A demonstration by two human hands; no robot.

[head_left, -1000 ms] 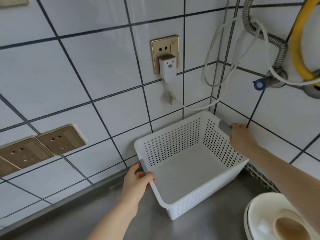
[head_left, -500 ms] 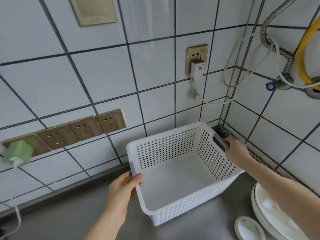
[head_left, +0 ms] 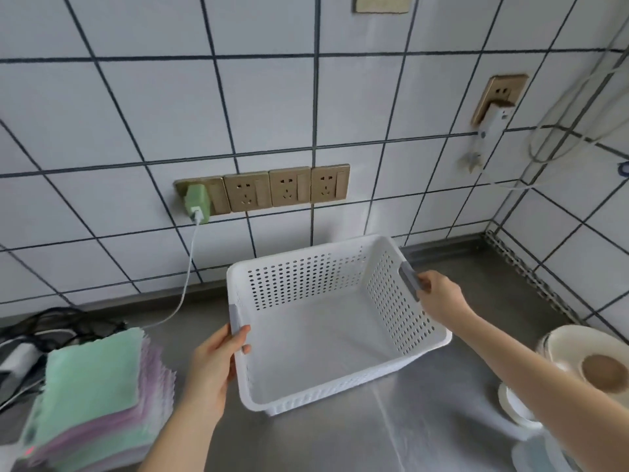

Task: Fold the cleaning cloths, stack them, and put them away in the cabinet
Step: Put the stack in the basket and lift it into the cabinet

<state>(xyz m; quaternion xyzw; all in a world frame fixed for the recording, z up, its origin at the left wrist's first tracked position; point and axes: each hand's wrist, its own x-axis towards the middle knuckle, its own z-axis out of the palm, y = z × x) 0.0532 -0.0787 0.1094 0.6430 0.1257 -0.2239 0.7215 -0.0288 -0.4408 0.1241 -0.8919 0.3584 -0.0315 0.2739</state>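
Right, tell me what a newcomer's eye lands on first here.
First, the white perforated basket in the middle of the steel counter, the left hand and the right hand each gripping one of its grey handles; nothing lies inside it. Next, the stack of green and lilac cloths at the lower left. Then the green charger plugged into the brass sockets on the tiled wall.

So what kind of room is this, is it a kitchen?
Probably a kitchen. There is a steel counter against a tiled wall with a row of sockets, and stacked dishes at the right. Both hands hold a white basket beside folded cleaning cloths.
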